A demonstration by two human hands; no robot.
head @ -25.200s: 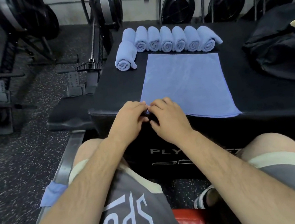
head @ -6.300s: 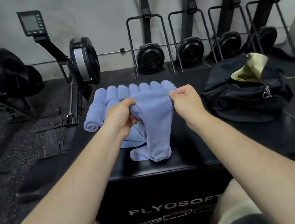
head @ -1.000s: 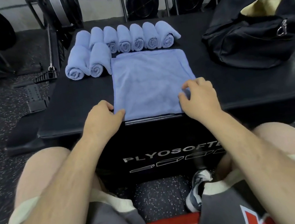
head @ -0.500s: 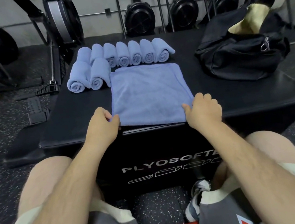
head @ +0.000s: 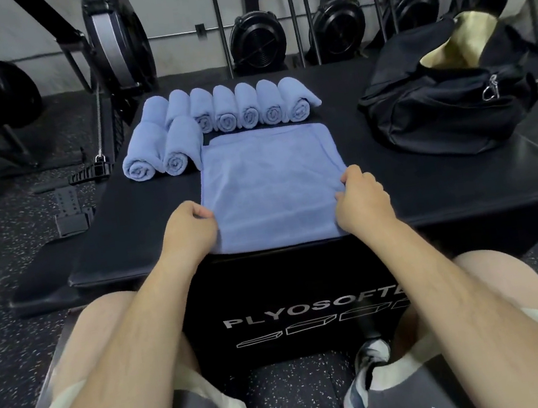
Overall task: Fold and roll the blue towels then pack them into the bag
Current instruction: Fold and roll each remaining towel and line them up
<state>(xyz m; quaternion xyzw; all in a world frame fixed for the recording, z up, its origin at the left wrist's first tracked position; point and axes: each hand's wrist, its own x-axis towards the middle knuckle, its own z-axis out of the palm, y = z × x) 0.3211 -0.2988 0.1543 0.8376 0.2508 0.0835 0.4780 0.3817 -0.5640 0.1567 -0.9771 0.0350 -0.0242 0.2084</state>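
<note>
While the flat folded blue terry towel [head: 271,182] lies directly ahead on the black padded box [head: 431,188], left hand [head: 190,230] and right hand [head: 362,202] pinch its near corners, equally close; rolling proceeds away.

Black plyo box [head: 431,188] carries flat blue towel [head: 271,182], rolled towels [head: 214,118], black bag [head: 448,109]

I can read white letters, "PLYOSOFT", on the front of the black box [head: 290,290], just above little white block drawings.
</note>
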